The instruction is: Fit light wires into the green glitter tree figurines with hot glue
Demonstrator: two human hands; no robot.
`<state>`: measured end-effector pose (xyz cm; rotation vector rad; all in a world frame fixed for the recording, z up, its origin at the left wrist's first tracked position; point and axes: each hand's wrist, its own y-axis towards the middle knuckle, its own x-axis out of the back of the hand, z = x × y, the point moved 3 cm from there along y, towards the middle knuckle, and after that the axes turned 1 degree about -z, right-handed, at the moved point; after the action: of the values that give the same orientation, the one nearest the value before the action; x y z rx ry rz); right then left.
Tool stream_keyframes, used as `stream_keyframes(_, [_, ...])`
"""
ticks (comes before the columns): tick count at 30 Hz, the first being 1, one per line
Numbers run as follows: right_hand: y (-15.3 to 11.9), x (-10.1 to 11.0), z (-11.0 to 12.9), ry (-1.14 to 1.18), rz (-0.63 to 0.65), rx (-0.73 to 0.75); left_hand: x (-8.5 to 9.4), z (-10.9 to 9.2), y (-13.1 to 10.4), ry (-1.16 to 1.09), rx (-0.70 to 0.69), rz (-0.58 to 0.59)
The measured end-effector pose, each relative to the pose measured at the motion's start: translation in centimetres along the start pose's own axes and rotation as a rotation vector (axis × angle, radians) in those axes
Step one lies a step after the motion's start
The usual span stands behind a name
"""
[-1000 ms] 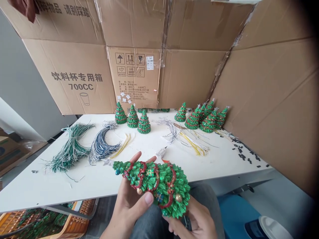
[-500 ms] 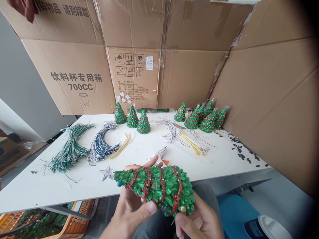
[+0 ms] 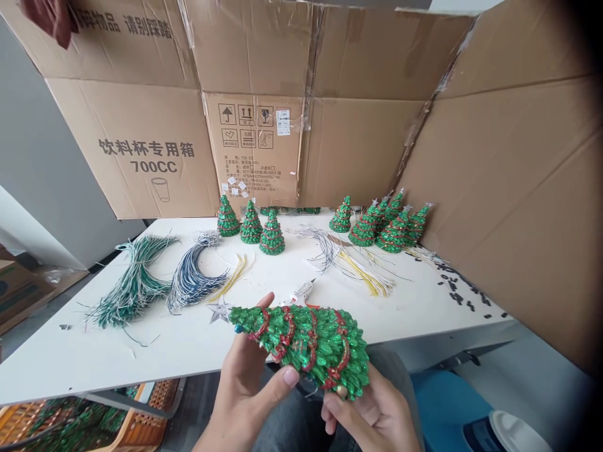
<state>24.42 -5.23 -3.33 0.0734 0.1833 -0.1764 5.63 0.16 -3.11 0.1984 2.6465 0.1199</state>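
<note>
Two hands, left (image 3: 257, 383) and right (image 3: 372, 408), support one green glittery cone-shaped tree with red garlands (image 3: 306, 348); each grip pinches its side, above the white counter's edge (image 3: 188, 361).

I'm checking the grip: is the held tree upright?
No, the tree is tipped sideways, supported by the left hand and right hand.

a small workshop, it seems: bundles of cut wire (image 3: 134, 282) and rows of matching trees (image 3: 251, 223) on a white table (image 3: 183, 348).
</note>
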Motion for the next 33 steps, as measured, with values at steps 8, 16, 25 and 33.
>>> stream_keyframes(8, [0.4,-0.2,-0.2,0.084,0.076,-0.091,0.4,-0.1,0.0,0.156,-0.067,-0.027])
stream_keyframes(16, [0.1,1.1,-1.3,-0.142,-0.003,0.155,0.1,-0.3,-0.3,0.072,-0.03,0.021])
stream_keyframes(25, [0.2,1.0,-0.9,-0.586,0.007,0.721,-0.4,-1.1,-0.2,0.114,-0.092,0.03])
stream_keyframes(33, [0.2,-0.2,0.7,-0.743,0.027,0.977,-0.9,-1.1,-0.4,0.062,0.012,-0.106])
